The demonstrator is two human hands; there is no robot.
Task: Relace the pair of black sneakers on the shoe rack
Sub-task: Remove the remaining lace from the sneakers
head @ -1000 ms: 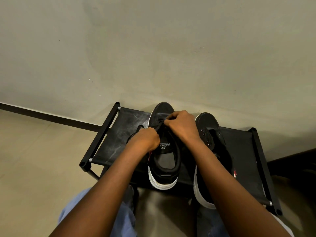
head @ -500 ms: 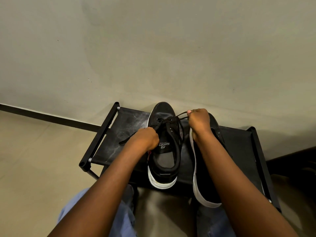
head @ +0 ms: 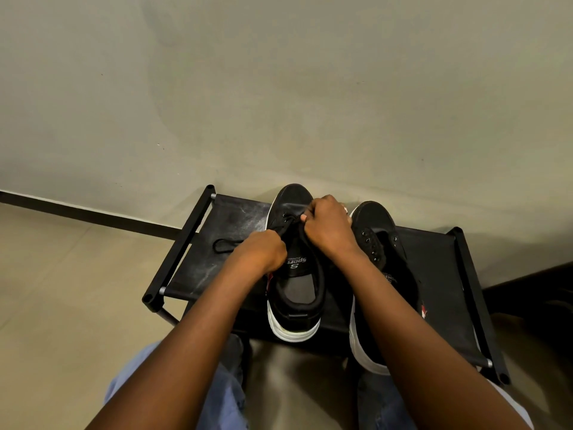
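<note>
1. Half a second earlier the right hand [head: 328,226] is drawn out sideways over the second sneaker [head: 376,234] with the lace [head: 286,225] taut. It is now brought back over the forward eyelets of the first sneaker [head: 297,293], and the second sneaker's eyelets are uncovered again.
2. Nearest the camera, knees in blue jeans [head: 223,395] are seen. Both forearms are extended forward from there and converge.
3. Both sneakers are stood side by side on the fabric top of the shoe rack [head: 229,218], heels toward the person. The first is at the centre and the second is just to its right, its eyelets bare.
4. The left hand [head: 263,252] is clenched round one strand of the lace, knuckles up, beside the tongue. A slack loop is laid on the rack to its left.
5. The right hand's fingers are curled and the other strand is pinched at the thumb. The lace tip is hidden.
6. The lace is judged light, thin and limp, so it is best pinched close to its stiff tip. The sneaker is judged light and soft in the upper, likely to slide when the lace is pulled, and best steadied at the eyelet flap.
7. Farthest back, a plain wall [head: 279,88] and a dark skirting band [head: 93,214] are seen.
</note>
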